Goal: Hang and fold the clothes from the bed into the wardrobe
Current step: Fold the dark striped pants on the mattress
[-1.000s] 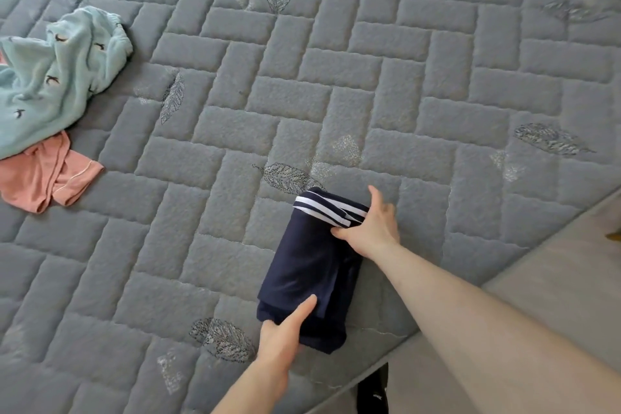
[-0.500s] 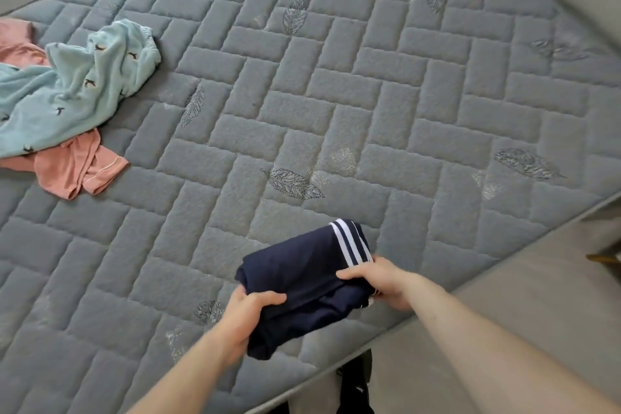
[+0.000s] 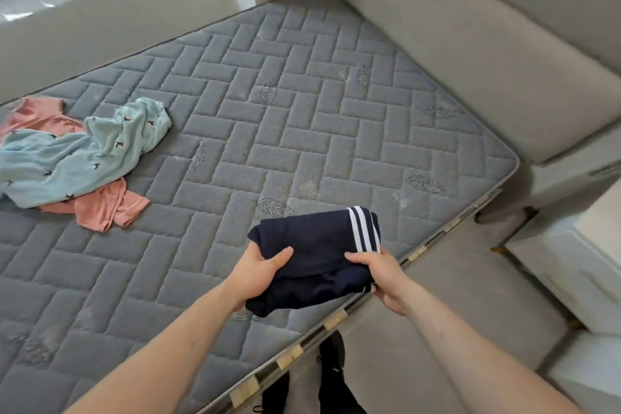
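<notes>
**One garment folded and in hand, two left on the mattress**

Folded navy garment [image 3: 316,255] with white stripes held up just above the near edge of the mattress [image 3: 302,131], close to its near right corner; gripped at the left end by the left hand [image 3: 258,274], thumb curled over the top of the cloth and the other fingers tucked underneath (hidden by the fabric); gripped at the right end by the right hand [image 3: 379,276], thumb laid along the top fold and fingers wrapped below, pinching the stacked layers beside the striped band.

Judged as the folding step done for this piece: compact, squared, layers lying on each other, one loose corner sagging at the lower left; carrying it off and shelving it not yet done, with no wardrobe in view, so no telling how far away.

Left to do, as far as visible: a pale blue garment [image 3: 84,155] with small dark bird prints, crumpled near the far left edge of the mattress; a pink garment [image 3: 107,208] lying partly under it, poking out on both sides; both unfolded, well apart from the hands.

Roughly a third through what can be seen, assuming nothing already put away (not shown either way); likely risk in the next move: the bundle slipping open at that hanging corner if one hand lets go.
</notes>
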